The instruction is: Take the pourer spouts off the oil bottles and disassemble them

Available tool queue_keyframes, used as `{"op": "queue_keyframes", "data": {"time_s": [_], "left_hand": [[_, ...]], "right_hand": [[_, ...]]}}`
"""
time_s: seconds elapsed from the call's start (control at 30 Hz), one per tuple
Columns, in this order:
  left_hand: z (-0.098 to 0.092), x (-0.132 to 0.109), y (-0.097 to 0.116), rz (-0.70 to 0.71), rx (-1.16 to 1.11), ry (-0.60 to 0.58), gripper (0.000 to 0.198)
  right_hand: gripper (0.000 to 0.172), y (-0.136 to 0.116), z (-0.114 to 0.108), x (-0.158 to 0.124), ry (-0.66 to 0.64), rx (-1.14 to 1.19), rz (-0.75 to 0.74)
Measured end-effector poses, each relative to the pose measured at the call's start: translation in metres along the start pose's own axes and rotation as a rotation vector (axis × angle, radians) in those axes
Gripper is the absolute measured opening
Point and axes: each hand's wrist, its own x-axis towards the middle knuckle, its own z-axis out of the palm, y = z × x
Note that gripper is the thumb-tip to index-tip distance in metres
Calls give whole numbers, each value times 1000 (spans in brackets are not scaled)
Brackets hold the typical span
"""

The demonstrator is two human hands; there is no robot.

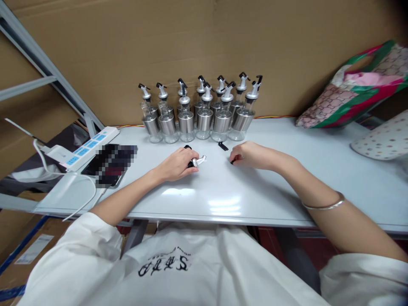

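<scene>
My left hand [181, 163] is closed round a bottle pourer [200, 161] with a silver spout and black parts; the spout points right, low over the table. My right hand [244, 154] is closed at the fingertips on a small black piece [232, 162], mostly hidden by the fingers. Between the hands and a little farther back lies a loose black flip cap [223, 146]. Behind it stand several glass bottles with steel sleeves [186, 122] in two rows. Most carry silver pourers with black caps, while two at the front left have bare glass necks.
On the left are a white power strip [92, 146], a phone [110, 163] and a white cable [92, 191]. A patterned bag [338, 91] and a white dotted object [382, 138] sit at the right. Cardboard [127, 51] backs the white table [280, 199].
</scene>
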Motion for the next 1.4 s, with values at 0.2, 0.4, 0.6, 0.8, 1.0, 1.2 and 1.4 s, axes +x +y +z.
{"op": "queue_keyframes", "data": {"time_s": [0.2, 0.4, 0.6, 0.8, 1.0, 1.2, 1.4], "left_hand": [[0, 0, -3, 40, 58, -33, 65], [0, 2, -2, 120, 126, -17, 66], [4, 1, 3, 215, 214, 22, 61], [9, 3, 11, 237, 254, 95, 59], [5, 3, 13, 171, 290, 246, 58], [8, 2, 11, 243, 377, 227, 49], [8, 2, 12, 260, 435, 231, 44]], "right_hand": [[21, -9, -6, -5, -28, 4, 38], [30, -14, -2, -7, 236, -8, -101], [33, -50, 17, -4, 534, -157, -463], [28, -68, 26, -4, 599, -277, -529], [18, -64, 20, -5, 703, -246, -543], [20, -64, 19, -5, 691, -274, -520], [30, -61, 22, -4, 602, -281, -450]]}}
